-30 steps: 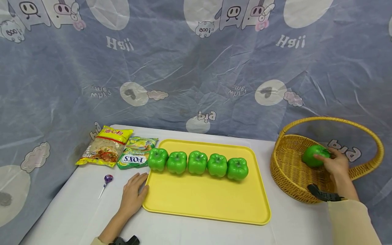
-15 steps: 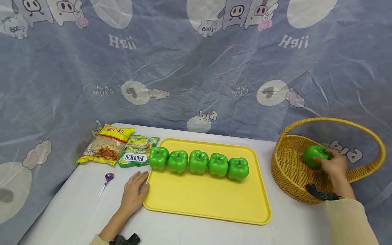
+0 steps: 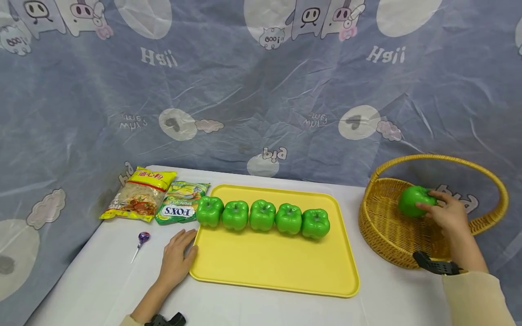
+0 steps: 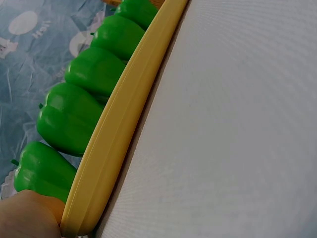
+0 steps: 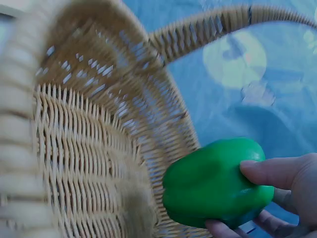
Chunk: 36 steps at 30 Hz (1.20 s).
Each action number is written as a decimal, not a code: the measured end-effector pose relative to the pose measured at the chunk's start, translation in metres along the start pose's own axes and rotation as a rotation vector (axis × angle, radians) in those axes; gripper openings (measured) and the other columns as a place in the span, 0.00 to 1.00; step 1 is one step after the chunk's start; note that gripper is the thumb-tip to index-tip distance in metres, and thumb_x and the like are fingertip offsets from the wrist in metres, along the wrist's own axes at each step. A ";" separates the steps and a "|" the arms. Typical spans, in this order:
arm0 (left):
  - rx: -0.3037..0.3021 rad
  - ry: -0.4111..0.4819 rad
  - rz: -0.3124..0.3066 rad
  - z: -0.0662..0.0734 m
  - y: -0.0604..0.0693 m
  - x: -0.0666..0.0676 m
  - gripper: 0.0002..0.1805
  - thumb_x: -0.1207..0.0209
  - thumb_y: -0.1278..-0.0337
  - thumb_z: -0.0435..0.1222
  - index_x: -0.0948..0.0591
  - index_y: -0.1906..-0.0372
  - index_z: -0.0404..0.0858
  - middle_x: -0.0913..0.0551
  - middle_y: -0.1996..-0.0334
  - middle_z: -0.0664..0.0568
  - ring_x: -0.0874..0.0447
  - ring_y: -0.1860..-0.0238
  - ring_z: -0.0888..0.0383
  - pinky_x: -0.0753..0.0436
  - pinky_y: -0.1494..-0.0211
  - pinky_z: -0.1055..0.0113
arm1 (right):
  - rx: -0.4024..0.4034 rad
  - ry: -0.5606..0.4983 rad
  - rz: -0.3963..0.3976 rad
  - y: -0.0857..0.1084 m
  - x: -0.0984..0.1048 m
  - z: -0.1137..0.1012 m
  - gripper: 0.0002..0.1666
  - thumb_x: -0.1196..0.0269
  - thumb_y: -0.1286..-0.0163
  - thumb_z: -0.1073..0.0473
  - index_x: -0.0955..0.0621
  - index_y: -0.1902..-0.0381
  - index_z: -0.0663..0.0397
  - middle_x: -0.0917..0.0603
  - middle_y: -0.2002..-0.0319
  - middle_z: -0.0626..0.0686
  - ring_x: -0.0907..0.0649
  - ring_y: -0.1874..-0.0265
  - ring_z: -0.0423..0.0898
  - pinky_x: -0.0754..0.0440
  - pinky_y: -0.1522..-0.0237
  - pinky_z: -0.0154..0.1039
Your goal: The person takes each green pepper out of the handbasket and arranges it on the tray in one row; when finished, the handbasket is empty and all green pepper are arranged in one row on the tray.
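My right hand (image 3: 448, 213) holds a green bell pepper (image 3: 415, 201) over the inside of the wicker basket (image 3: 381, 233). In the right wrist view, the thumb and fingers curl round one end of that pepper (image 5: 215, 181). On the yellow tray (image 3: 273, 265), several green bell peppers (image 3: 262, 215) stand side by side along the far half. My left hand (image 3: 176, 258) lies at the tray's left edge with its fingers extended, touching the rim. The left wrist view has part of that hand (image 4: 29, 215) beside the tray's rim (image 4: 111, 139).
A bag of dry pasta (image 3: 140, 192) and a green FOX'S candy bag (image 3: 181, 202) lie at the back left. Near the left hand is a purple lollipop (image 3: 140, 244). The basket's tall handle (image 3: 440, 157) arches above the right hand. A patterned cloth (image 3: 261, 99) hangs behind the table.
My right hand has raised the bell pepper a little from the basket's bottom and shifted it slightly left. The left hand and the peppers on the tray have stayed put.
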<state>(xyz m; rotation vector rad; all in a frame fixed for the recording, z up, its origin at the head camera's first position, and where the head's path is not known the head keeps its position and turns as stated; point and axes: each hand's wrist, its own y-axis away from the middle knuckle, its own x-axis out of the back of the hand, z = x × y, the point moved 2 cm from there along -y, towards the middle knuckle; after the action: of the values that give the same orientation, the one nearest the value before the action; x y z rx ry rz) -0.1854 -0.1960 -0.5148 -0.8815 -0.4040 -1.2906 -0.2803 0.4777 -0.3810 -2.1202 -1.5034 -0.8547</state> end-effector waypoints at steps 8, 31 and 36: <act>-0.006 -0.005 0.009 0.000 0.000 0.000 0.23 0.41 0.40 0.29 0.23 0.39 0.31 0.23 0.38 0.37 0.35 0.32 0.35 0.39 0.36 0.36 | 0.090 -0.143 0.051 0.052 -0.004 -0.016 0.41 0.36 0.32 0.53 0.39 0.24 0.45 0.41 0.27 0.59 0.26 0.71 0.18 0.21 0.72 0.20; 0.004 0.001 -0.004 0.000 0.002 -0.001 0.23 0.42 0.40 0.29 0.24 0.38 0.31 0.23 0.38 0.37 0.36 0.31 0.35 0.39 0.35 0.36 | 0.578 -0.151 -0.006 0.123 -0.117 -0.066 0.32 0.32 0.42 0.73 0.26 0.39 0.72 0.31 0.36 0.64 0.36 0.44 0.18 0.30 0.50 0.12; 0.006 0.000 -0.004 -0.001 0.001 -0.001 0.23 0.42 0.39 0.29 0.24 0.38 0.31 0.24 0.37 0.37 0.37 0.31 0.36 0.40 0.35 0.36 | 0.593 -0.119 -0.027 0.120 -0.133 -0.061 0.32 0.32 0.42 0.73 0.26 0.39 0.72 0.30 0.35 0.66 0.37 0.45 0.16 0.29 0.52 0.12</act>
<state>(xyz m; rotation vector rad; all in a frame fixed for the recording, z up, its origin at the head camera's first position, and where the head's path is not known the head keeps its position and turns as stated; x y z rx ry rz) -0.1847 -0.1960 -0.5167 -0.8757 -0.4095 -1.2924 -0.2139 0.3065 -0.4243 -1.7291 -1.5971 -0.2378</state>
